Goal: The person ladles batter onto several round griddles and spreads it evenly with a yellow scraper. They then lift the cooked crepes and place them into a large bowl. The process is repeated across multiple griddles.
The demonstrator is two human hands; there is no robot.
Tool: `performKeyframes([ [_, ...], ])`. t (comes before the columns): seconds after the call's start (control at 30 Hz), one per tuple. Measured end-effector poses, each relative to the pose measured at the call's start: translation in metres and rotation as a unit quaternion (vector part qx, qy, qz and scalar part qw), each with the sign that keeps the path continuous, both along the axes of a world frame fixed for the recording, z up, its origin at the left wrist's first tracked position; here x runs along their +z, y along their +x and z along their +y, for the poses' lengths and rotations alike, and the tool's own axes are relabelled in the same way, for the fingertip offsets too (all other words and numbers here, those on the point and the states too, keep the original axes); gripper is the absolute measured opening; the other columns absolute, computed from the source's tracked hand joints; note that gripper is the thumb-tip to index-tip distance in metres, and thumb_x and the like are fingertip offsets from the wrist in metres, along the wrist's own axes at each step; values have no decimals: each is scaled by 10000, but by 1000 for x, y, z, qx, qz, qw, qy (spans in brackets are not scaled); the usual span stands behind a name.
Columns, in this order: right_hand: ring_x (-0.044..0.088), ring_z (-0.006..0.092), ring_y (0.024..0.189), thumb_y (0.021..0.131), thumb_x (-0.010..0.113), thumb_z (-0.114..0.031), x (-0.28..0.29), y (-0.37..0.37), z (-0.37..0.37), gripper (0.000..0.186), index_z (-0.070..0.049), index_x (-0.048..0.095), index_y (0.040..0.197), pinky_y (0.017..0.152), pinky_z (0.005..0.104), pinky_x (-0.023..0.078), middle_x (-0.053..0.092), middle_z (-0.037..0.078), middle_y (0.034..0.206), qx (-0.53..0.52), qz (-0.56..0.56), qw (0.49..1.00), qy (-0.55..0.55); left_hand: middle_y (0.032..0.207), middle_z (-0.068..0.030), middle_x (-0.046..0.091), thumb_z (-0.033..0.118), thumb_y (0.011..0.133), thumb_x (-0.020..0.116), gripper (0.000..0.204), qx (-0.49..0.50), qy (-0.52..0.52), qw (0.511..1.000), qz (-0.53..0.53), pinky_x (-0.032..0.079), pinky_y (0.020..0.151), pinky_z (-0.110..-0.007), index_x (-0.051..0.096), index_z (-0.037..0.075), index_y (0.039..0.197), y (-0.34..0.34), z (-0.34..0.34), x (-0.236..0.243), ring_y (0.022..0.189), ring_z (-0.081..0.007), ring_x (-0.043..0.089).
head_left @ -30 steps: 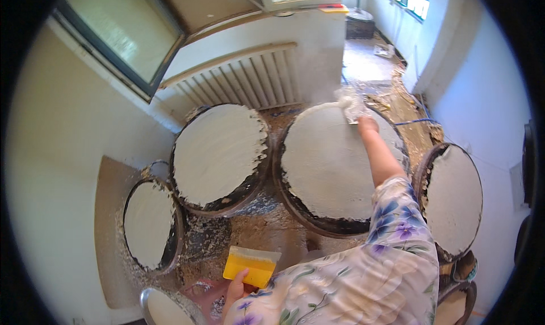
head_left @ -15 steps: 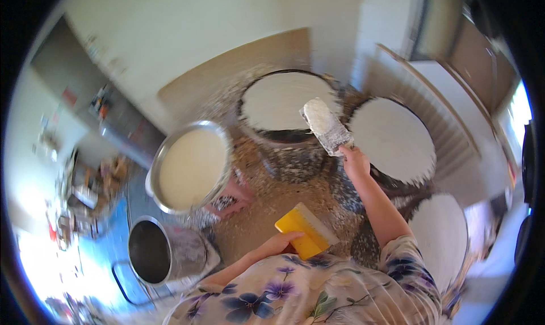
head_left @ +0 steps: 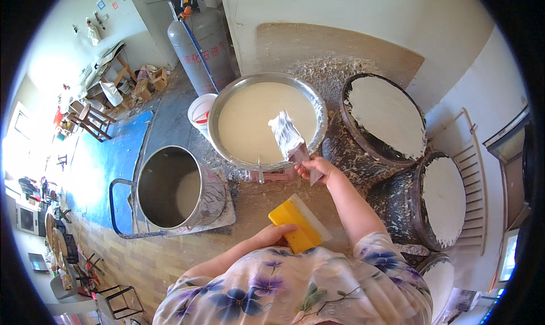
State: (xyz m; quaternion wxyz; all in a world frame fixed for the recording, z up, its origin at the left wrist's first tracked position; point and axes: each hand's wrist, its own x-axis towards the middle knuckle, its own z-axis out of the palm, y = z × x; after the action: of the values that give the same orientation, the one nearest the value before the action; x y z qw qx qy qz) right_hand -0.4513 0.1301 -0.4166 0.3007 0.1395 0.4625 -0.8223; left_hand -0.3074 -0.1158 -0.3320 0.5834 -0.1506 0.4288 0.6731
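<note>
My right hand (head_left: 319, 170) is closed round the handle of a flat scoop (head_left: 286, 135) coated with thick white batter. The scoop's blade reaches over the near rim of a wide metal basin (head_left: 217, 149), above a pool of cream-coloured batter (head_left: 250, 118). Close to my body, my left hand (head_left: 275, 234) grips a yellow scraper (head_left: 298, 225) with a pale straight edge. The basin stands on a pink support (head_left: 271, 175).
Round griddles spread with white batter (head_left: 386, 118) (head_left: 445, 200) line the right side. A deep metal pot (head_left: 207, 203) stands on a handled trolley (head_left: 118, 211) at left. Behind the basin are a grey gas cylinder (head_left: 201, 47) and a white bucket (head_left: 198, 112).
The view has turned toward the left. My right hand has carried the scoop from beside the griddles to over the basin. The yellow scraper stays in my left hand near my body.
</note>
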Motion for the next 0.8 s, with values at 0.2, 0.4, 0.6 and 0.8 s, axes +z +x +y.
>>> performKeyframes([
  [0.2, 614, 161, 716, 901, 444, -217, -68, 54, -2, 194, -57, 554, 900, 575, 273, 501, 610, 84, 759, 36, -135, 974, 180, 1052, -88, 600, 268, 842, 551, 395, 19, 9, 1000, -13, 484, 767, -303, 492, 34, 1155, -16, -25, 1, 878, -204, 601],
  [0.4, 624, 251, 732, 859, 485, -192, -108, 219, 57, 200, -63, 622, 927, 611, 388, 513, 640, 105, 747, 333, 118, 616, 703, 1044, -84, 601, 275, 849, 540, 381, -118, -48, 991, 42, 484, 770, -307, 501, 39, 1145, -31, -9, -9, 887, -201, 599],
  [0.6, 622, 305, 827, 708, 596, -98, -124, 485, 66, 155, -88, 678, 840, 651, 405, 504, 651, 120, 906, 376, -89, 603, 698, 975, -69, 607, 301, 852, 540, 364, -222, 20, 975, 22, 490, 695, -264, 506, 47, 1111, -31, 23, -4, 807, -165, 609],
  [0.8, 621, 305, 828, 708, 618, -117, -136, 659, -54, 149, -83, 671, 842, 649, 396, 499, 647, 128, 919, 162, -398, 628, 649, 1003, -59, 594, 286, 858, 537, 370, -426, 11, 903, 60, 490, 725, -272, 480, 65, 1149, -5, 71, -12, 858, -169, 599],
])
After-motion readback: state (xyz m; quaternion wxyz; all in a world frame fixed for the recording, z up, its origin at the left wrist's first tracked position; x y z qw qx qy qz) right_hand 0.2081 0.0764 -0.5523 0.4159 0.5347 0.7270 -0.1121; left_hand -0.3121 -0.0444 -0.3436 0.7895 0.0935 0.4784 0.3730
